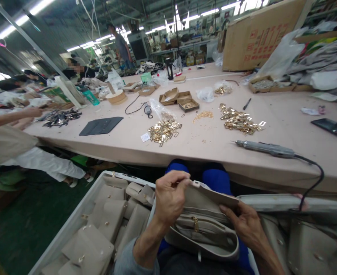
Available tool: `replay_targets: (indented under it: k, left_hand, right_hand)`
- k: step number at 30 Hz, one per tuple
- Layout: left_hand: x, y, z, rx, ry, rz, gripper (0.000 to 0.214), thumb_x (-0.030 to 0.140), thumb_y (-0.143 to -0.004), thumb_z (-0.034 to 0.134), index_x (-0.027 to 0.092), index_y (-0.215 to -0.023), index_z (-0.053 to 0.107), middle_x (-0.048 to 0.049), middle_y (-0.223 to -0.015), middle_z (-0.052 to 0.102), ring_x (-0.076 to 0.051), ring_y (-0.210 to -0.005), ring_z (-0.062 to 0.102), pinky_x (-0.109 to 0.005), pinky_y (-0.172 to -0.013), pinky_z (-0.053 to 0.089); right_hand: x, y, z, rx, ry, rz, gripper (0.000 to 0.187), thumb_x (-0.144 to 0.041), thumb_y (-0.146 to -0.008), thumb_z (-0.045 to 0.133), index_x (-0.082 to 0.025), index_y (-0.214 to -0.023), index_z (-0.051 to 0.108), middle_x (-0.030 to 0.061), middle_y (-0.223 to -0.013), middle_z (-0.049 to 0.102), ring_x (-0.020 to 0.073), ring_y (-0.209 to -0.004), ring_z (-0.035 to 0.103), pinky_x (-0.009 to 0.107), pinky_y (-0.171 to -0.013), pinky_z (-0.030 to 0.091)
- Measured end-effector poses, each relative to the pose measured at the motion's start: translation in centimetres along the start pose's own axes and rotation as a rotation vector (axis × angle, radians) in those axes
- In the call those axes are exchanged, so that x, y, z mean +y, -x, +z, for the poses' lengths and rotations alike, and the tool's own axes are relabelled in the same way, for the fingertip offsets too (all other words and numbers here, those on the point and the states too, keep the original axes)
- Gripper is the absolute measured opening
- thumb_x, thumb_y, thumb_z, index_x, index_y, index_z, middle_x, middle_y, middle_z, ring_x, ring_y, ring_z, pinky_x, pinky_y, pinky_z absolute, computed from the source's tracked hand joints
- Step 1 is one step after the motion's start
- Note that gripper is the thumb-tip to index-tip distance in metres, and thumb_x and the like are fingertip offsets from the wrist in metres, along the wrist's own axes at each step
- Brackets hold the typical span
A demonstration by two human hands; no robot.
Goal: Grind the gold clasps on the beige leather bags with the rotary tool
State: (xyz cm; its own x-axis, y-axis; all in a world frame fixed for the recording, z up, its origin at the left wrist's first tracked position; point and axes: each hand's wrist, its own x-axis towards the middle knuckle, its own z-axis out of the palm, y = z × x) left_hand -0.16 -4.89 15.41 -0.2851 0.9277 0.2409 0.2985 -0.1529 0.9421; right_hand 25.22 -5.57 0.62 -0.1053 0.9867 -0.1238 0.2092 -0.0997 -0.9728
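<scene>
A beige handbag (205, 240) rests on my lap with its flap lifted, so the inside and a gold zipper pull show. My left hand (170, 196) pinches the flap's upper edge at its left, beside a small pale rectangular fitting (196, 183). My right hand (247, 223) grips the flap's right side, thumb on the inner face and the other fingers mostly hidden behind. On the table ahead lie a pile of gold metal fittings (162, 131), another gold pile (241, 121) and a grey electric screwdriver (265, 148) with a black cord.
A white bin (71, 225) of beige bags stands at my left, another bin (271, 199) at my right. The table (202, 152) carries small cardboard boxes (188, 105), a dark flat panel (101, 126), a phone (332, 128) and a large carton (262, 38). A co-worker's arm (13, 116) reaches in from the left.
</scene>
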Motion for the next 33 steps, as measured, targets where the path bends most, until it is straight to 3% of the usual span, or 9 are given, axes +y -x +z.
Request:
replay_targets:
  k: [3, 6, 8, 11, 13, 15, 19, 27, 33]
  left_hand:
    - [-0.8, -2.6, -3.1, 0.286, -0.143, 0.156, 0.011, 0.023, -0.092, 0.07, 0.017, -0.091, 0.078, -0.0082, -0.098, 0.076, -0.022, -0.091, 0.072, -0.034, -0.085, 0.06]
    - [-1.9, -4.6, -5.3, 0.399, -0.322, 0.187, 0.017, 0.025, -0.088, 0.071, 0.015, -0.101, 0.078, -0.0126, -0.112, 0.073, -0.024, -0.097, 0.071, -0.033, -0.082, 0.061]
    - [-2.3, -4.5, -5.1, 0.336, -0.298, 0.093, 0.028, 0.03, -0.089, 0.07, 0.015, -0.113, 0.076, -0.0122, -0.104, 0.074, -0.02, -0.083, 0.071, -0.029, -0.068, 0.059]
    - [-2.2, -2.7, -2.4, -0.007, 0.077, -0.219, 0.047, 0.048, -0.095, 0.065, 0.01, -0.121, 0.071, -0.0075, -0.075, 0.072, -0.014, -0.049, 0.06, -0.024, -0.045, 0.049]
    - [-2.1, -1.4, -0.1, -0.232, 0.324, -0.421, 0.062, 0.062, -0.092, 0.065, 0.007, -0.121, 0.069, -0.0087, -0.07, 0.072, -0.016, -0.044, 0.061, -0.024, -0.041, 0.048]
    - [-2.3, -0.8, 1.9, -0.319, 0.47, -0.565, 0.072, 0.071, -0.086, 0.067, 0.005, -0.114, 0.068, -0.0125, -0.07, 0.074, -0.02, -0.048, 0.067, -0.025, -0.042, 0.051]
    - [-3.6, -0.8, 3.7, -0.312, 0.618, -0.689, 0.07, 0.073, -0.081, 0.072, 0.004, -0.091, 0.07, -0.0188, -0.073, 0.075, -0.025, -0.056, 0.074, -0.03, -0.05, 0.058]
    - [-7.7, 1.2, 5.8, -0.234, 0.673, -0.695, 0.036, 0.032, -0.075, 0.084, 0.005, -0.098, 0.076, -0.0168, -0.086, 0.079, -0.02, -0.07, 0.077, -0.025, -0.065, 0.061]
    - [-8.0, 1.6, 4.7, -0.139, 0.498, -0.586, 0.033, 0.041, -0.081, 0.078, 0.013, -0.093, 0.064, -0.0129, -0.083, 0.079, -0.021, -0.068, 0.076, -0.028, -0.063, 0.061]
  right_hand:
    - [0.2, 0.3, -0.1, 0.014, -0.021, 0.039, 0.047, -0.058, -0.083, 0.077, -0.018, -0.107, 0.08, 0.0103, -0.102, 0.079, 0.0291, -0.094, 0.074, 0.035, -0.083, 0.062]
    - [0.1, 0.6, -0.1, 0.022, -0.067, 0.042, 0.048, -0.059, -0.081, 0.079, -0.017, -0.104, 0.079, 0.0125, -0.103, 0.079, 0.0296, -0.094, 0.074, 0.035, -0.082, 0.062]
    - [-0.2, 0.7, 0.1, 0.014, -0.094, 0.057, 0.048, -0.06, -0.079, 0.08, -0.017, -0.101, 0.079, 0.0133, -0.104, 0.079, 0.0298, -0.092, 0.074, 0.036, -0.082, 0.062]
    - [-0.9, 0.9, 0.6, -0.005, -0.175, 0.125, 0.049, -0.061, -0.076, 0.082, -0.017, -0.1, 0.078, 0.013, -0.102, 0.079, 0.0305, -0.089, 0.075, 0.038, -0.08, 0.062]
    - [-1.4, 1.1, 1.2, -0.04, -0.253, 0.176, 0.052, -0.06, -0.076, 0.083, -0.017, -0.105, 0.076, 0.0129, -0.103, 0.079, 0.0315, -0.089, 0.075, 0.04, -0.081, 0.062]
    - [-1.9, 1.3, 1.7, -0.085, -0.312, 0.215, 0.054, -0.058, -0.076, 0.084, -0.016, -0.11, 0.075, 0.0134, -0.106, 0.078, 0.0331, -0.092, 0.076, 0.042, -0.082, 0.062]
    - [-1.9, 1.7, 2.4, -0.1, -0.405, 0.271, 0.054, -0.055, -0.075, 0.085, -0.017, -0.112, 0.076, 0.0137, -0.107, 0.079, 0.0362, -0.099, 0.075, 0.044, -0.083, 0.062]
    - [1.4, 1.1, 2.1, 0.065, -0.426, 0.354, 0.053, -0.049, -0.073, 0.089, -0.021, -0.116, 0.075, 0.0105, -0.104, 0.079, 0.0328, -0.094, 0.077, 0.041, -0.08, 0.064]
    - [1.2, -1.1, -1.5, 0.303, -0.122, 0.251, 0.058, -0.06, -0.075, 0.084, -0.014, -0.11, 0.074, 0.0113, -0.087, 0.078, 0.0251, -0.067, 0.074, 0.033, -0.059, 0.061]
